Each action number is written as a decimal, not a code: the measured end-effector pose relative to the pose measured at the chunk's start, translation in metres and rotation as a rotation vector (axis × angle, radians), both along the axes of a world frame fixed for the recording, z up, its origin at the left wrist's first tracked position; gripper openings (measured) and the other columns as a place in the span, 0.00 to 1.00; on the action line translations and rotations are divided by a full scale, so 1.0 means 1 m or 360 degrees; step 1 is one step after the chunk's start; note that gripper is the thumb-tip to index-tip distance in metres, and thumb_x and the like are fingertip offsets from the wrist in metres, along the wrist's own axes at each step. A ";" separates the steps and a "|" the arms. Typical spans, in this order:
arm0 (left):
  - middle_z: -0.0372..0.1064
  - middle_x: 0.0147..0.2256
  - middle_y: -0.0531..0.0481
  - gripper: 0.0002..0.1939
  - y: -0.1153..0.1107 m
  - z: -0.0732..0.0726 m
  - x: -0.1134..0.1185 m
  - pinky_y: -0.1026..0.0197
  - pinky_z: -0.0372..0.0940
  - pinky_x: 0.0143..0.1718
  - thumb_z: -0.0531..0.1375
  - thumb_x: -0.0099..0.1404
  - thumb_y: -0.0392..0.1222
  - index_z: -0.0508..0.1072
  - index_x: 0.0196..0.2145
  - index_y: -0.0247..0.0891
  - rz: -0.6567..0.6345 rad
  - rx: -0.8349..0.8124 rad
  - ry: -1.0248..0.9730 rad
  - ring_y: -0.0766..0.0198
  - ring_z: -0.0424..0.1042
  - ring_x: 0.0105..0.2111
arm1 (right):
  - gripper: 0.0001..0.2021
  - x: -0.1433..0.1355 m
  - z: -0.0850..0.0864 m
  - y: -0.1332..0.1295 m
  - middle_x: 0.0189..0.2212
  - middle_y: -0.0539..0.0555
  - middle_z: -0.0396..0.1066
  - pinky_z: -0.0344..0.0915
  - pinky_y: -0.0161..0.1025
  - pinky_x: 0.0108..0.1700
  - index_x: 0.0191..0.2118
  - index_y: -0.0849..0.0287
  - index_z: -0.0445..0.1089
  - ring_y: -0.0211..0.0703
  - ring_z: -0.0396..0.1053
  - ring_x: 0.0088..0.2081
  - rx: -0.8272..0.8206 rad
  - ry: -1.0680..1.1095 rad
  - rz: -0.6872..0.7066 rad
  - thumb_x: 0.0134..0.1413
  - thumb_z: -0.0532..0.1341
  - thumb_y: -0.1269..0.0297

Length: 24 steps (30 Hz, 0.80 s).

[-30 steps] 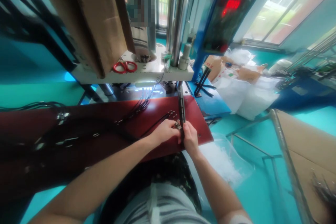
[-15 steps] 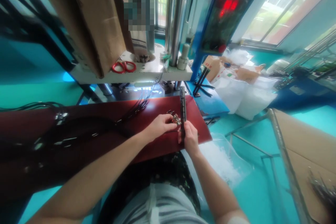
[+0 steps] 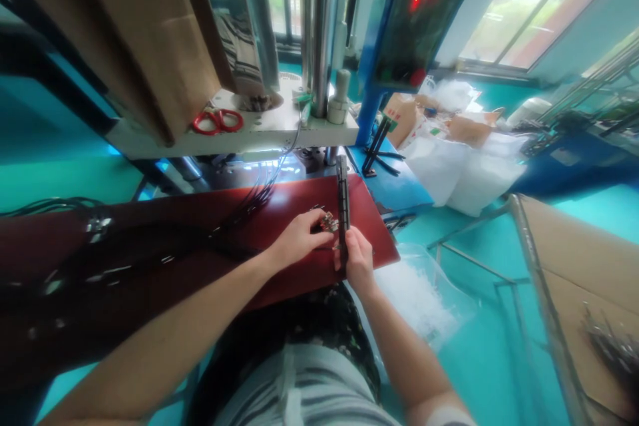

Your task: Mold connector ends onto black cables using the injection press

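A long black slotted bar [image 3: 342, 196] stands nearly upright in the view, over the right end of the dark red tabletop [image 3: 299, 203]. My right hand [image 3: 357, 255] is closed around its lower end. Just left of the bar, my left hand [image 3: 303, 237] pinches a small cluster of metal connector-like pieces [image 3: 328, 221] between thumb and fingers. The cluster is close beside the bar; whether they touch is unclear. Black cables [image 3: 254, 206] lie on the tabletop to the left of my left hand.
Behind the tabletop stands a press with a pale plate [image 3: 269, 136], bearing red-handled scissors [image 3: 217, 121]. Black pliers-like tools [image 3: 382, 154] are on a blue surface [image 3: 407, 183]. A clear bag [image 3: 424, 293] is low at right, near a cardboard-topped cart [image 3: 574, 253].
The view has shifted slightly, so the press and tabletop appear a little further left and higher. Both hands keep their holds, with the metal pieces still beside the bar.
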<state>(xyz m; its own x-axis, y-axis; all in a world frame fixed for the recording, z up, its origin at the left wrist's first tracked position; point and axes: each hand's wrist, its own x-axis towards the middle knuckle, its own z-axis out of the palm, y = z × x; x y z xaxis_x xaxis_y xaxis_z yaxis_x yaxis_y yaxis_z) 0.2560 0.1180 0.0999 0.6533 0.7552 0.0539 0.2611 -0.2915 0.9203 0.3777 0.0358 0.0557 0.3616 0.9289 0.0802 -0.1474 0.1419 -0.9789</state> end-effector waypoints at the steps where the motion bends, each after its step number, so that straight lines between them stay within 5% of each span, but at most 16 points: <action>1: 0.67 0.29 0.53 0.06 -0.001 0.000 0.000 0.65 0.58 0.34 0.57 0.54 0.39 0.70 0.31 0.35 0.0008 0.0039 -0.0041 0.67 0.64 0.30 | 0.15 0.000 0.000 0.000 0.16 0.43 0.60 0.52 0.28 0.13 0.29 0.59 0.61 0.29 0.56 0.12 -0.0002 0.0011 -0.0001 0.60 0.50 0.54; 8: 0.68 0.26 0.53 0.08 -0.007 0.000 0.001 0.66 0.57 0.31 0.56 0.55 0.42 0.71 0.28 0.35 0.0047 0.0110 0.0146 0.66 0.65 0.28 | 0.15 0.000 0.002 0.000 0.15 0.43 0.60 0.52 0.28 0.14 0.31 0.60 0.63 0.29 0.56 0.13 0.0001 0.0002 -0.0006 0.60 0.50 0.54; 18: 0.64 0.21 0.53 0.11 0.000 -0.001 0.011 0.65 0.57 0.27 0.57 0.48 0.45 0.71 0.23 0.32 0.0093 -0.0450 0.0164 0.66 0.62 0.24 | 0.14 0.000 0.002 0.002 0.16 0.44 0.61 0.53 0.29 0.15 0.33 0.60 0.64 0.30 0.57 0.13 -0.0004 -0.0040 0.0023 0.60 0.51 0.54; 24: 0.66 0.21 0.53 0.09 0.001 0.001 0.009 0.65 0.58 0.26 0.57 0.48 0.43 0.69 0.21 0.33 0.0037 -0.0398 0.0177 0.65 0.64 0.24 | 0.15 0.001 0.003 0.004 0.15 0.43 0.60 0.52 0.29 0.15 0.36 0.60 0.66 0.30 0.57 0.13 -0.0058 -0.0110 0.0053 0.59 0.52 0.54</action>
<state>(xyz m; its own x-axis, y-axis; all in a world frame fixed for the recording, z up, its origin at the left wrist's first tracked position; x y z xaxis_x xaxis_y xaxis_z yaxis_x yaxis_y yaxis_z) 0.2653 0.1192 0.1007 0.6272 0.7508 -0.2073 0.3685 -0.0515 0.9282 0.3788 0.0396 0.0582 0.3252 0.9431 0.0696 -0.0836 0.1020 -0.9913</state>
